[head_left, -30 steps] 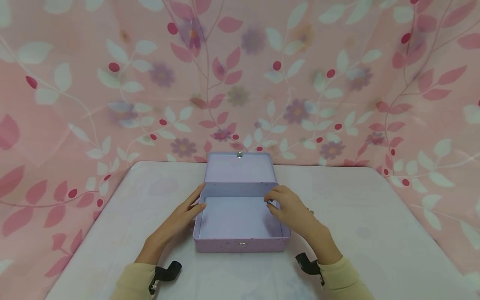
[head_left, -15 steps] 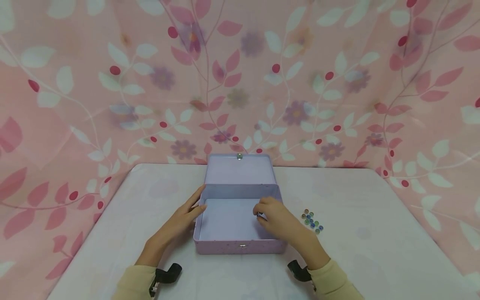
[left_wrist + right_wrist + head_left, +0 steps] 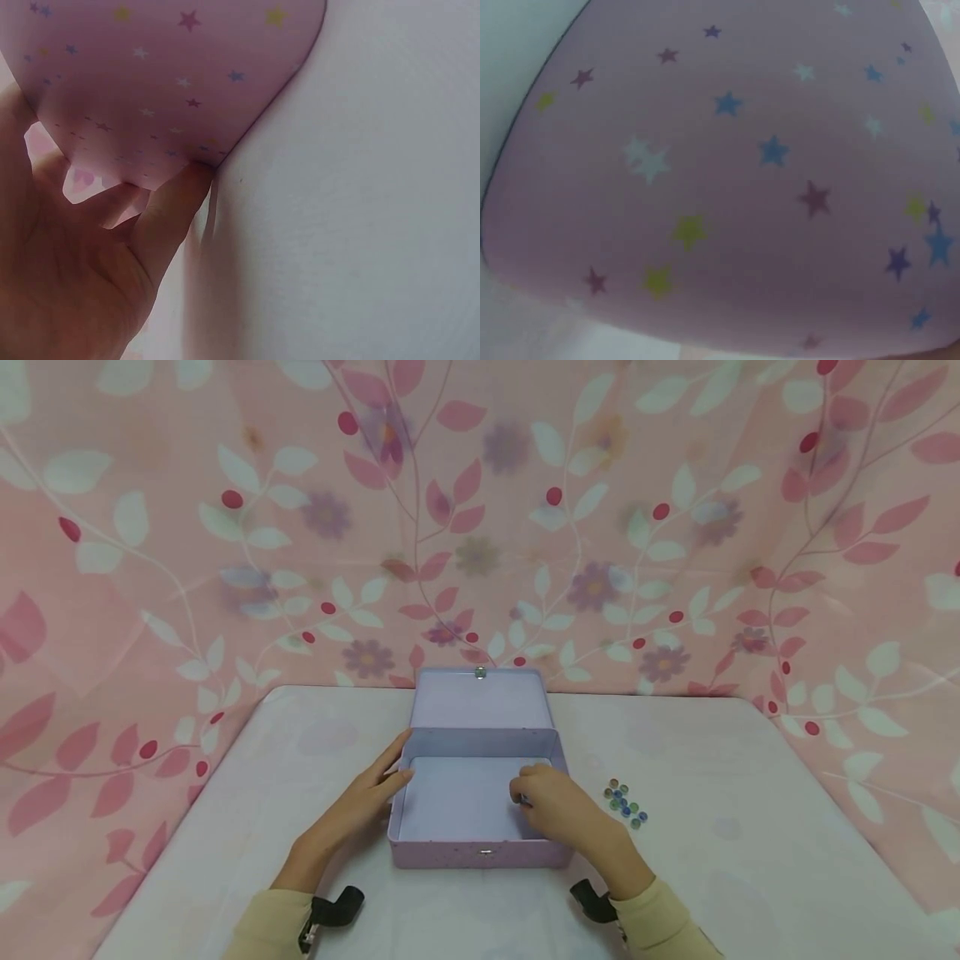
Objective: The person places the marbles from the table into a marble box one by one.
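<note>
A lilac tin box point(image 3: 480, 853) with small stars stands open at the table's middle, its lid point(image 3: 480, 700) leaning back. My left hand point(image 3: 396, 770) rests against the box's left wall with straight fingers; in the left wrist view those fingers point(image 3: 166, 216) touch the starred wall point(image 3: 172, 75). Inside the box at the right, my right hand point(image 3: 522, 795) is low and its fingers are curled, pinching a small dark glass bead that barely shows. The right wrist view is filled by the starred box wall point(image 3: 727, 187).
A small cluster of several coloured glass beads point(image 3: 624, 803) lies on the white table point(image 3: 750, 860) just right of the box. A pink floral cloth point(image 3: 225, 568) hangs behind and around the table.
My right hand has moved left from the box's right rim and down into the box, uncovering the bead cluster. The left hand and box have stayed put.
</note>
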### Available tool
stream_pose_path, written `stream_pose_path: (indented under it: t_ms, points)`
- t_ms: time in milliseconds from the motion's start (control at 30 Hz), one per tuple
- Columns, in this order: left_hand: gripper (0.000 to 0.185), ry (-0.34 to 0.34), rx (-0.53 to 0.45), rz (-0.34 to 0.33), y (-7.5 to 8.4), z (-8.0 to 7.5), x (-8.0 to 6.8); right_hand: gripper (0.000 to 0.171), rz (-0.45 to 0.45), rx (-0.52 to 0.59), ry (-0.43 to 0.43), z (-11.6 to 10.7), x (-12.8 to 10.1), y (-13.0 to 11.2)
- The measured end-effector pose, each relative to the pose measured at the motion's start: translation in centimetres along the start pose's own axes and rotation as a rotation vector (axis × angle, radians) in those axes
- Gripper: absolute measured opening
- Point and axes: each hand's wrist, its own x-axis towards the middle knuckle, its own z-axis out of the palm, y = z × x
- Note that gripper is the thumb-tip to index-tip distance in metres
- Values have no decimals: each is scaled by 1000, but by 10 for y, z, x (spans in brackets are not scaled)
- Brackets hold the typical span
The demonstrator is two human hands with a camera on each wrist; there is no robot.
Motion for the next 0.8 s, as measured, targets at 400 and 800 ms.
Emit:
stream_pose_path:
  t_ms: [400, 800]
  points:
    - [66, 1, 2, 7, -3, 1, 1, 9, 57, -24, -64, -1, -1, -7]
    - [65, 10, 24, 8, -4, 0, 2, 15, 97, -20, -101, -1, 2, -7]
